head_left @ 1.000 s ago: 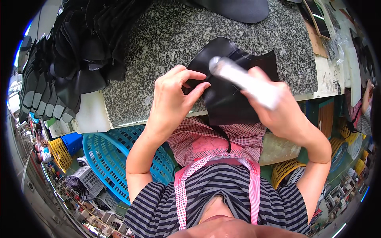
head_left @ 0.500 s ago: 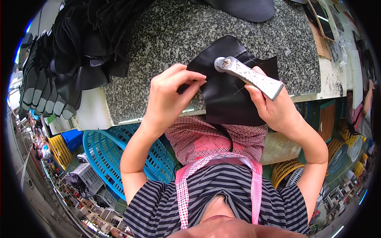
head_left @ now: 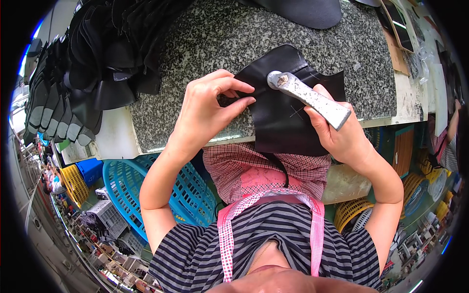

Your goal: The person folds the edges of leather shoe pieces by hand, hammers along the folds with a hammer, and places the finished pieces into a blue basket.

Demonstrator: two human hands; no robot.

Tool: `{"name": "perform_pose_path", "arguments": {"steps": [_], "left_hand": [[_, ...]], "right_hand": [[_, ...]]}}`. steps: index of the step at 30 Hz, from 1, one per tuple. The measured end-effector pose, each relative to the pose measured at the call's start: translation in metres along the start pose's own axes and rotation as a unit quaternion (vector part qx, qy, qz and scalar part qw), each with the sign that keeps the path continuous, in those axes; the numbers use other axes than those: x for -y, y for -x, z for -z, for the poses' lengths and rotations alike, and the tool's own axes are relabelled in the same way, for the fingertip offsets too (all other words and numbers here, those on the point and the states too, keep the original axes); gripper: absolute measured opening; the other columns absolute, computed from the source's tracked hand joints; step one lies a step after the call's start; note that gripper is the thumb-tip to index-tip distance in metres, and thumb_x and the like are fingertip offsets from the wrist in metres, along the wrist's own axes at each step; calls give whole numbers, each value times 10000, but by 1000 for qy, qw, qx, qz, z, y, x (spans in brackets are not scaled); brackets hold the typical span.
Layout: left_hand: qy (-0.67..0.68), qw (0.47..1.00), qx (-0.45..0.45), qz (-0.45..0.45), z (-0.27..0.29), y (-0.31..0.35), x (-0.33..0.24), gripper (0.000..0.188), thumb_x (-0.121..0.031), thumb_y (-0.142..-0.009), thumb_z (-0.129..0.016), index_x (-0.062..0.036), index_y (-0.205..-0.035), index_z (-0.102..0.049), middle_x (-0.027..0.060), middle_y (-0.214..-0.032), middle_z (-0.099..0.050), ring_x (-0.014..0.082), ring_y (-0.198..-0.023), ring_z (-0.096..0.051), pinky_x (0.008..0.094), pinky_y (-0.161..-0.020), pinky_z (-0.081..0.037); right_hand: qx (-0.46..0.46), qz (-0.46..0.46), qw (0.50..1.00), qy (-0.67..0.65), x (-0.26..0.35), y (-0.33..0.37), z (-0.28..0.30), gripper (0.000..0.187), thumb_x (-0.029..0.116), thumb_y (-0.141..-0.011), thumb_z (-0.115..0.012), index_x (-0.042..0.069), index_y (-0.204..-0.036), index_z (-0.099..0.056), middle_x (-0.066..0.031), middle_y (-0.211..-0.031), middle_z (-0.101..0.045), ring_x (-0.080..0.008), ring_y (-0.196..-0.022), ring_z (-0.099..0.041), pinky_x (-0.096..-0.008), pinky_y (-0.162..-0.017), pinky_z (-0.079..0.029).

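Note:
A black leather-like piece (head_left: 276, 124) with a curved top edge and a pale cross mark lies on the speckled stone slab (head_left: 210, 46), its lower part hanging over the near edge. My right hand (head_left: 342, 136) is wrapped round a hammer (head_left: 312, 97), whose metal head, speckled white and with a round face, is over the middle of the piece. Its handle is mostly hidden by the head and my hand. At the piece's left edge is my left hand (head_left: 202, 107), thumb and fingertips apart, with nothing visible between them.
Stacks of black cut pieces (head_left: 107, 49) crowd the slab's far left. Another black piece (head_left: 308, 10) lies at the far edge. A large blue basket (head_left: 122, 188) stands below the table on the left, and a yellow basket (head_left: 351, 210) at the right.
My left thumb and fingers have parted from a near pinch at the piece's edge, and the left elbow has swung outward. The hammer stays over nearly the same spot.

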State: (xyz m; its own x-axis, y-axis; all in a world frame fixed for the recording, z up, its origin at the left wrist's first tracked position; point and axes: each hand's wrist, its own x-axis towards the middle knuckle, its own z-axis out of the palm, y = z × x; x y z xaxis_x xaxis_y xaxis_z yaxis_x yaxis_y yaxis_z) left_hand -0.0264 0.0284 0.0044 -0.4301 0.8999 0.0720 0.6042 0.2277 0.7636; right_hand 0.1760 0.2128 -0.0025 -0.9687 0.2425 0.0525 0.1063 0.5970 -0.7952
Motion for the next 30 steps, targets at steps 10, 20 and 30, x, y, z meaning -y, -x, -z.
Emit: {"name": "perform_pose_path", "arguments": {"steps": [10, 20, 30], "left_hand": [[-11, 999, 19, 23, 7, -9, -2, 224, -44, -741, -850, -18, -946, -766, 56, -841, -663, 142, -757, -657, 276, -703, -536], [-11, 999, 13, 38, 5, -4, -4, 233, -83, -749, -853, -20, -955, -763, 57, -857, -668, 147, -772, -659, 281, -718, -550], [-15, 998, 58, 12, 12, -13, 4, 261, -111, -742, -868, -18, -959, -756, 63, -853, -650, 161, -755, -653, 288, -696, -540]], "right_hand": [[15, -20, 1000, 7, 2, -2, 3, 232, 107, -1012, -585, -74, -1155, -606, -189, -698, -552, -322, -534, -555, -365, -569, -468], [-65, 108, 992, 26, 30, -13, 23, 100, 17, -950, -535, -53, -1000, -586, -268, -924, -595, -438, -730, -640, -459, -631, -501], [47, 40, 996, 69, 31, -11, 20, 293, 28, -901, -596, -21, -1159, -467, -247, -767, -615, -463, -752, -642, -522, -638, -493]]}}
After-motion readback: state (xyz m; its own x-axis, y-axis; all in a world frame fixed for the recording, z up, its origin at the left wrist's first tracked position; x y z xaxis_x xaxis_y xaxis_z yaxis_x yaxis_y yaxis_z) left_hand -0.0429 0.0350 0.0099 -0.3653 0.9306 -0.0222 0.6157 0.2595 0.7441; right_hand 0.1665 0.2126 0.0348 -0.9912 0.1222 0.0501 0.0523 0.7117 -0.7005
